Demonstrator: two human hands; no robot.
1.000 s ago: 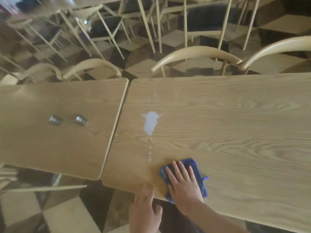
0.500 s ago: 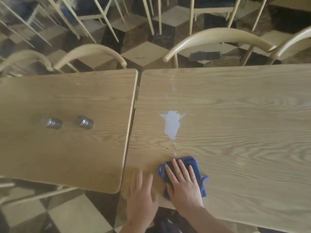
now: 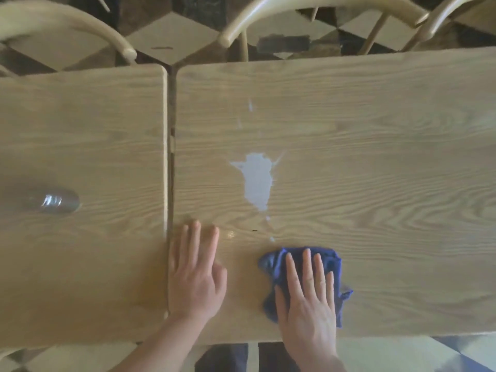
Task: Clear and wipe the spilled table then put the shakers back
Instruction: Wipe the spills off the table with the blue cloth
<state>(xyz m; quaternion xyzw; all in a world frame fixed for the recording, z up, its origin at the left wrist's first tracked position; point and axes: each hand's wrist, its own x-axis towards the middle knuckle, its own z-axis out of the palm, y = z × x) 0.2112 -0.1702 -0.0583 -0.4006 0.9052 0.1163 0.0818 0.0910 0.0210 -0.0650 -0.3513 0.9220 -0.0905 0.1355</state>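
Right hand: the right hand (image 3: 308,296) lies flat on the blue cloth (image 3: 332,264), fingers straight and a little spread, and presses it onto the table — it does not clench or pinch the cloth.
Left hand: the left hand (image 3: 196,275) rests palm down on the bare wood, fingers straight and released, and holds nothing; it lies just beside the gap between the two tables.
Blue cloth: crumpled, near the front edge of the right table (image 3: 375,157), mostly under the right hand; its corners stick out on the left and on the right side of the hand.
Spill: a white puddle (image 3: 257,181) in the middle part of the right table, beyond the cloth and apart from it; some small white drops (image 3: 268,218) run from the puddle toward the cloth, and thin streaks are on the far side.
Shaker: one shaker with a shiny metal part (image 3: 53,201) is on the left table (image 3: 94,116), well apart from both hands — it is blurred, so I cannot tell if it stands or lies.
Chairs: pale wooden chair backs (image 3: 308,12) stand along the far edge of both tables, over a checkered floor (image 3: 171,36).
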